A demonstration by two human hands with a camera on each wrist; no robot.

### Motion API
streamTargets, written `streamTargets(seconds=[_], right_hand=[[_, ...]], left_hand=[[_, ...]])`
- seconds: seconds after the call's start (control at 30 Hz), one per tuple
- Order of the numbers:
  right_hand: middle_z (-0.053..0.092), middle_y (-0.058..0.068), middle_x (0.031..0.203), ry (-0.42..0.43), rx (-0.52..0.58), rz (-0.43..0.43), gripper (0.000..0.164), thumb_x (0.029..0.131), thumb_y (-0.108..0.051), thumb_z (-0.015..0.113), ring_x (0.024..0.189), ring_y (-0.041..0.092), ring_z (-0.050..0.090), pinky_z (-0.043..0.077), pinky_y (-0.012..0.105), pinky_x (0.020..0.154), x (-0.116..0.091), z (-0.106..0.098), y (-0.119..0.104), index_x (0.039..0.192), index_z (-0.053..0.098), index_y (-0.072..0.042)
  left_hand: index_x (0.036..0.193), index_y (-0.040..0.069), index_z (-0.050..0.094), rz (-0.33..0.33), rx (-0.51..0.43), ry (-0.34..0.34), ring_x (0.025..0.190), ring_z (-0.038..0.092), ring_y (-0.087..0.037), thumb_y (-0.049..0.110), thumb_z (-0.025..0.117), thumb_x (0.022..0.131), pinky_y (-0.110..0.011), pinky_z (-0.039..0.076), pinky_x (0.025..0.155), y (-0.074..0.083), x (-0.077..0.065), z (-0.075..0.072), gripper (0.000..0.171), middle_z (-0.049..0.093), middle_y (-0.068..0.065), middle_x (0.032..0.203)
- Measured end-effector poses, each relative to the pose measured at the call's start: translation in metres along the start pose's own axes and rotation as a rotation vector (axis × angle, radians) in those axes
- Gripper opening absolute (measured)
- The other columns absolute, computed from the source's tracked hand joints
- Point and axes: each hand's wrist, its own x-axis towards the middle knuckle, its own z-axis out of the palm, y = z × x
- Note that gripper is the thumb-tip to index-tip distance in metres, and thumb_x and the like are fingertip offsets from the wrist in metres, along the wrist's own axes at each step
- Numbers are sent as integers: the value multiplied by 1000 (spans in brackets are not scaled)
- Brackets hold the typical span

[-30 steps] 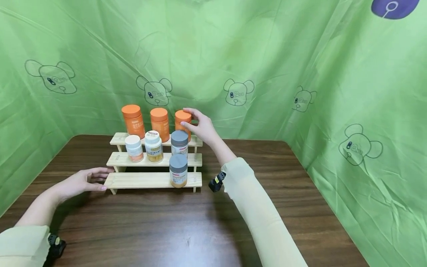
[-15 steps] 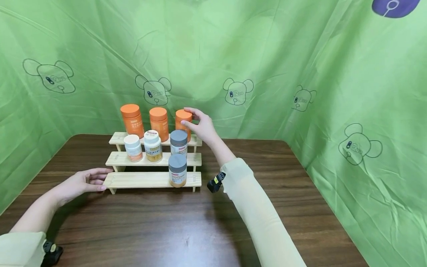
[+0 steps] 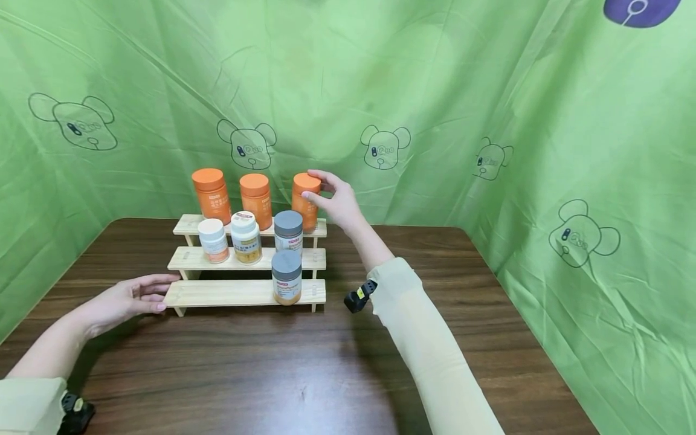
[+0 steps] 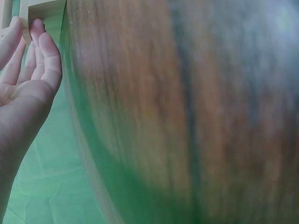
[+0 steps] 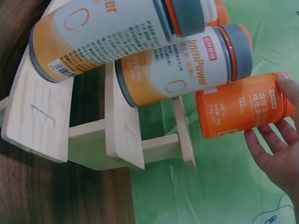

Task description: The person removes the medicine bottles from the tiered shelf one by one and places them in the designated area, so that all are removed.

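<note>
My right hand [image 3: 342, 203] grips an orange bottle [image 3: 305, 211] near its lid, with the thumb on one side and fingers on the other. It is upright over the right end of the top step, partly hidden by a grey-lidded bottle [image 3: 288, 231] in front. In the right wrist view, the orange bottle [image 5: 238, 106] lies close by the top board's edge. My left hand [image 3: 122, 302] holds the left end of the three-step wooden stand [image 3: 217, 293] at its lowest board, its thumb [image 4: 10, 42] and fingers on either side of the wood.
Two more orange bottles [image 3: 214, 202] stand on the top step. Two white bottles [image 3: 214, 241] share the middle step with the grey-lidded one. Another grey-lidded bottle [image 3: 286, 279] is on the lowest step. Green cloth [image 3: 326, 72] hangs around the dark wooden table [image 3: 244, 374].
My right hand has shifted the orange bottle to the right and slightly up, away from the middle orange one. The left hand stays at the stand's end. The view has shifted a little.
</note>
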Motion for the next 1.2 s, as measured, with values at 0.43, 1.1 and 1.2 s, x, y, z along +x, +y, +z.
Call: streamTargets(seconds=[0.43,1.1,1.2], right_hand=[[60,13,125,-32,3,3,50,84,-11,72,112,25,57,48,36,92,-21,-29,-39,130,55,-5],[60,12,124,70,-10,66,53,82,-16,74,112,23,57,47,36,93,-18,-74,22,131,56,-10],[61,10,124,90,-4,69,54,81,-19,76,112,22,57,47,37,94,-16,-81,45,131,56,-14]], left_hand=[[142,-7,25,9,34,-60,110,58,-6,-7,48,93,-29,52,86,-4,4,-11,55,58,9,126],[141,6,37,15,-7,-93,106,59,-9,-9,49,92,-28,53,83,0,6,-7,52,60,2,120],[141,4,38,12,27,-76,105,60,-8,-8,51,91,-27,53,82,1,6,-6,53,61,2,119]])
